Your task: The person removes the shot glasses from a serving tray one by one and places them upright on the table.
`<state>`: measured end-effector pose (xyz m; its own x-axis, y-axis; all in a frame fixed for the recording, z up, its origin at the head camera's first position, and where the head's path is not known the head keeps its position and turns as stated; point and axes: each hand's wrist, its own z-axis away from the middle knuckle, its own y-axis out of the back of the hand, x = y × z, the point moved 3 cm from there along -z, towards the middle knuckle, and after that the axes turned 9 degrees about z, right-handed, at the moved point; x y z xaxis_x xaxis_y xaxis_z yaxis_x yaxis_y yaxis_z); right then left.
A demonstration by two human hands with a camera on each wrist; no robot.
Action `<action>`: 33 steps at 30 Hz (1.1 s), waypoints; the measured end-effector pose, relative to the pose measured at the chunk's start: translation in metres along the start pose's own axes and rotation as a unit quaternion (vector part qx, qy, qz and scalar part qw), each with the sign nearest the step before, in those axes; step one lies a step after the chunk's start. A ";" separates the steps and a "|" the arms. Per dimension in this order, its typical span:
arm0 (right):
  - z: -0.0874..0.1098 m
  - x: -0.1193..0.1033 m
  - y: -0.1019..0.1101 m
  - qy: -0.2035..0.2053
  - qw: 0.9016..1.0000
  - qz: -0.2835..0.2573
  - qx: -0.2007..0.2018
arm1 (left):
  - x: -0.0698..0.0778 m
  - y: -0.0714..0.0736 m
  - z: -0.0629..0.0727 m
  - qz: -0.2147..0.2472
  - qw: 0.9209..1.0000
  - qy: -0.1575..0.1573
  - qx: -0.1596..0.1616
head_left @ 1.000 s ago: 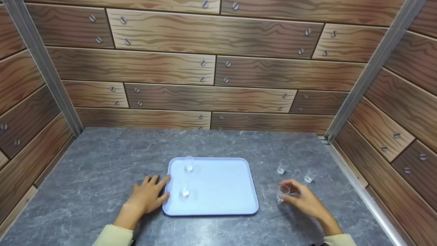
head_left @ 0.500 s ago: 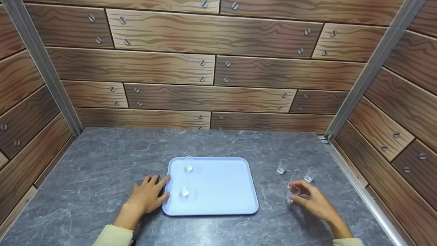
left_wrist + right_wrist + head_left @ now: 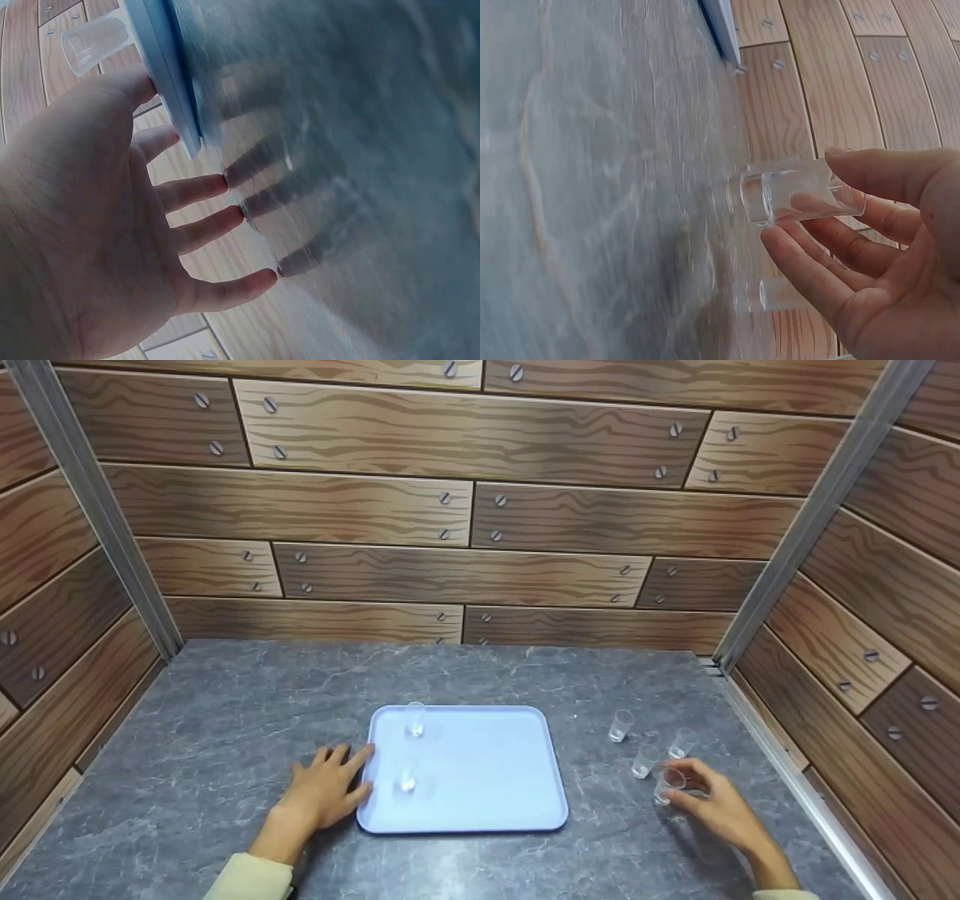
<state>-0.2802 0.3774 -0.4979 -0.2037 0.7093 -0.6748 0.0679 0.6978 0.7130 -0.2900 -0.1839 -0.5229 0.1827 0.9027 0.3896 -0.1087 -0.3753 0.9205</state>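
My right hand (image 3: 712, 802) holds a small clear shot glass (image 3: 799, 195) between thumb and fingers, low over the table on the right. Just behind that hand stand three more shot glasses: one close by (image 3: 642, 763), one at the far right (image 3: 681, 744), one farther back (image 3: 620, 727). My left hand (image 3: 319, 795) lies with fingers spread at the left edge of a light blue tray (image 3: 480, 769), thumb and index finger touching its rim. Two shot glasses stand in the tray's left part, one at the back (image 3: 415, 721), one nearer the front (image 3: 407, 781).
The grey marbled table (image 3: 262, 690) is enclosed by wood-plank-patterned walls (image 3: 420, 510) at the back and sides. Metal posts stand in both rear corners, and a metal rail (image 3: 802, 810) runs along the right edge.
My right hand has moved right with the shot glass, and a standing glass behind it has come into view. The left hand and the tray have stayed put.
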 end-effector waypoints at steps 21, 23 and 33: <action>0.005 0.032 0.016 -0.024 0.999 0.002 0.047 | 0.000 0.001 0.001 0.002 1.000 0.002 -0.006; 0.005 0.035 0.018 -0.030 0.998 0.003 0.050 | -0.001 0.000 0.001 0.001 1.000 0.003 -0.007; 0.008 0.046 0.026 -0.056 0.997 0.001 0.057 | -0.001 0.000 0.001 0.002 1.000 0.001 -0.008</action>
<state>-0.2802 0.4289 -0.5116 -0.0944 0.7130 -0.6947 0.1798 0.6986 0.6926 -0.2895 -0.1853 -0.5228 0.1809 0.9014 0.3934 -0.1251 -0.3756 0.9183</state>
